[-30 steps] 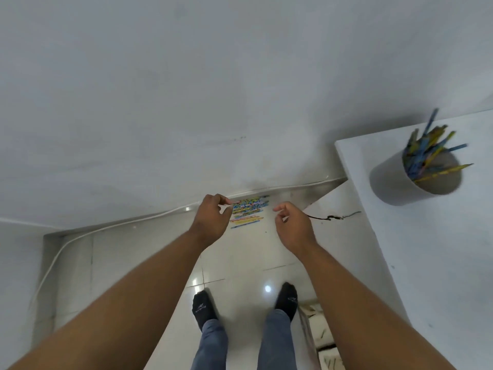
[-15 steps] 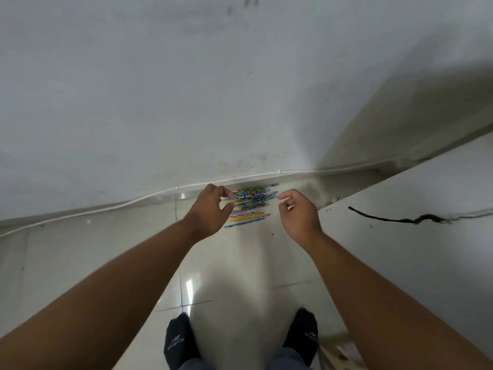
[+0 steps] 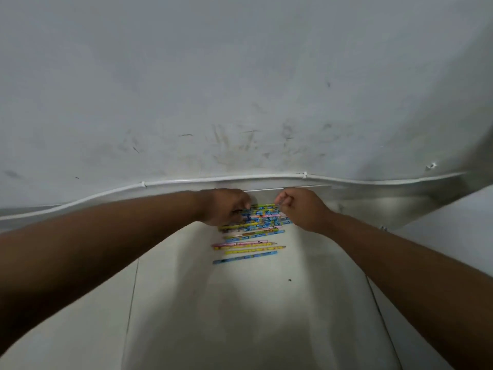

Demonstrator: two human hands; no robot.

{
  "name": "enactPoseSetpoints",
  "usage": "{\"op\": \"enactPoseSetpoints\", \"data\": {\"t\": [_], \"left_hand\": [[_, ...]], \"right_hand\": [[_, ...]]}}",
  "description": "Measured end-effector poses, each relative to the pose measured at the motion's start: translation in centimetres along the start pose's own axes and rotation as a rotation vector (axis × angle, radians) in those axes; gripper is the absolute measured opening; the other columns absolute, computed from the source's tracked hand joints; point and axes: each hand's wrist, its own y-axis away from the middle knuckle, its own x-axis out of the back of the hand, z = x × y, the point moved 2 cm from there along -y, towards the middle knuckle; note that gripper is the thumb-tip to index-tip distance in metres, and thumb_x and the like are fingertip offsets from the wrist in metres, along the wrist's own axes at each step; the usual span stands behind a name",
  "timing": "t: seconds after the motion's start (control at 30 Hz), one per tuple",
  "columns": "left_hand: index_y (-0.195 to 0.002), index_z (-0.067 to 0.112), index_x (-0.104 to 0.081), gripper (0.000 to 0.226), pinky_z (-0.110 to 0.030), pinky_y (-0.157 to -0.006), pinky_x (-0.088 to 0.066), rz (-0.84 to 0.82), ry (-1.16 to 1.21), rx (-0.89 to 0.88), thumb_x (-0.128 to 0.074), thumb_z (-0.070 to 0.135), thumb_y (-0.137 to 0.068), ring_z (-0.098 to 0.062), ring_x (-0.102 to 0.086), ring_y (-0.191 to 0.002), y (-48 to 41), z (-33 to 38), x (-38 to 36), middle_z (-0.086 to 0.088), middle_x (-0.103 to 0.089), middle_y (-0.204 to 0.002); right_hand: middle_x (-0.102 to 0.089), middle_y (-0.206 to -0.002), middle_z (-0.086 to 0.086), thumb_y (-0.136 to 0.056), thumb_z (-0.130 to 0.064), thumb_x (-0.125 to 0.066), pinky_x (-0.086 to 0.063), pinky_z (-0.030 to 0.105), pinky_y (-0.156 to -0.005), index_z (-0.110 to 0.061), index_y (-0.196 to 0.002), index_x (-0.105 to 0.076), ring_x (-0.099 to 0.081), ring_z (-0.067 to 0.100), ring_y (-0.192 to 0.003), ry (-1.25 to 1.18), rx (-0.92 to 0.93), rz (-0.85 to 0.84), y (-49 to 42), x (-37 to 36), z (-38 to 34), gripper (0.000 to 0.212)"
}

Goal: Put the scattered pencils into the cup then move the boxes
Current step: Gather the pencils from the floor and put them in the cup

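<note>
lying side by side in a loose row on the pale tiled floor: colourful pencils, near the wall.

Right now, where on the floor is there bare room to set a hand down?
Bare tile below the nearest blue pencil. Crowded between the left hand and right hand, where the pencils lie by the wall.

Lighting: dim, flat, greyish. Shadow: broad, soft, on floor near bottom edge. Distortion: wide-angle bowing of wall cable. Focus: soft overall; forearms blurred.
</note>
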Motion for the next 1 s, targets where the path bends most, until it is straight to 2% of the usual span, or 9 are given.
{"op": "enactPoseSetpoints", "data": {"t": [0.1, 0.23, 0.3, 0.4, 0.57, 0.7, 0.8, 0.87, 1.0], "left_hand": [[-0.128, 0.023, -0.06, 0.035, -0.025, -0.094, -0.046, 0.093, 0.04, -0.035, -0.067, 0.032, -0.096, -0.014, -0.06, -0.107, 0.0, -0.3, -1.6, 0.004, -0.063, -0.124], [-0.117, 0.024, -0.061, 0.029, -0.031, -0.094, -0.05, 0.187, 0.123, -0.077, -0.069, 0.036, -0.092, -0.016, -0.06, -0.106, 1.6, -0.8, -4.3, 0.004, -0.062, -0.117], [-0.112, 0.026, -0.06, 0.027, -0.034, -0.092, -0.052, 0.205, 0.1, -0.098, -0.065, 0.045, -0.093, -0.015, -0.061, -0.106, 2.3, -1.4, -5.6, 0.006, -0.061, -0.114], [-0.112, 0.029, -0.059, 0.023, -0.032, -0.089, -0.052, 0.163, 0.046, -0.116, -0.063, 0.043, -0.094, -0.013, -0.06, -0.099, 2.7, -2.6, -6.9, 0.01, -0.061, -0.113], [-0.113, 0.029, -0.06, 0.027, -0.028, -0.086, -0.049, 0.113, 0.001, -0.121, -0.068, 0.042, -0.091, -0.012, -0.06, -0.098, 2.5, -3.0, -6.8, 0.011, -0.062, -0.112], [-0.111, 0.029, -0.06, 0.029, -0.027, -0.079, -0.049, 0.13, 0.042, -0.118, -0.069, 0.047, -0.09, -0.009, -0.057, -0.089, 2.2, -2.4, -7.1, 0.016, -0.057, -0.099], [-0.11, 0.026, -0.062, 0.024, -0.007, -0.072, -0.035, 0.084, 0.04, -0.191, -0.07, 0.041, -0.093, -0.001, -0.05, -0.085, 1.8, -1.8, -8.0, 0.02, -0.05, -0.093], [-0.111, 0.028, -0.062, 0.025, -0.002, -0.073, -0.033, 0.07, 0.021, -0.226, -0.068, 0.045, -0.094, 0.003, -0.047, -0.088, 1.6, -1.7, -8.3, 0.021, -0.051, -0.098], [-0.109, 0.031, -0.061, 0.021, -0.012, -0.078, -0.041, 0.076, 0.039, -0.212, -0.062, 0.048, -0.096, -0.002, -0.054, -0.091, 1.5, -1.8, -7.9, 0.016, -0.058, -0.102]], "right_hand": [[-0.07, -0.069, -0.01, -0.091, -0.01, -0.065, -0.059, 0.034, -0.062, -0.024, -0.086, -0.074, -0.064, 0.007, -0.06, -0.011, 0.037, -0.084, -2.2, 0.4, 0.9, 0.018], [-0.069, -0.075, -0.011, -0.09, -0.01, -0.064, -0.052, 0.025, -0.067, -0.022, -0.089, -0.073, -0.062, 0.004, -0.066, -0.024, -0.039, -0.036, -1.0, -0.7, 0.6, 0.015], [-0.068, -0.076, -0.01, -0.087, -0.018, -0.062, -0.053, 0.031, -0.067, -0.026, -0.088, -0.07, -0.063, 0.009, -0.067, -0.033, 0.039, -0.128, 0.6, -2.8, 0.6, 0.011], [-0.066, -0.078, -0.013, -0.082, -0.033, -0.065, -0.054, 0.039, -0.073, -0.031, -0.088, -0.065, -0.063, 0.009, -0.077, 0.066, 0.148, -0.226, 2.3, -5.8, 1.8, 0.007], [-0.057, -0.093, -0.017, -0.084, -0.04, -0.077, -0.05, 0.034, -0.077, -0.033, -0.099, -0.066, -0.051, 0.004, -0.09, 0.248, 0.368, -0.276, 3.1, -7.1, 1.0, 0.02], [-0.057, -0.095, -0.013, -0.079, -0.047, -0.08, -0.051, 0.038, -0.078, -0.034, -0.101, -0.067, -0.053, 0.011, -0.094, 0.236, 0.314, -0.272, 2.7, -7.9, 0.1, 0.029], [-0.059, -0.104, -0.01, -0.078, -0.052, -0.08, -0.042, 0.03, -0.074, -0.033, -0.104, -0.07, -0.053, 0.013, -0.105, 0.399, 0.389, -0.323, 3.5, -9.2, 0.1, 0.034], [-0.061, -0.107, -0.008, -0.08, -0.052, -0.078, -0.037, 0.028, -0.074, -0.032, -0.106, -0.071, -0.054, 0.014, -0.109, 0.457, 0.397, -0.308, 3.5, -9.6, 0.5, 0.033], [-0.061, -0.104, -0.009, -0.09, -0.046, -0.069, -0.045, 0.03, -0.077, -0.028, -0.099, -0.068, -0.057, 0.016, -0.107, 0.472, 0.335, -0.315, 3.6, -9.5, 0.7, 0.02]]}}
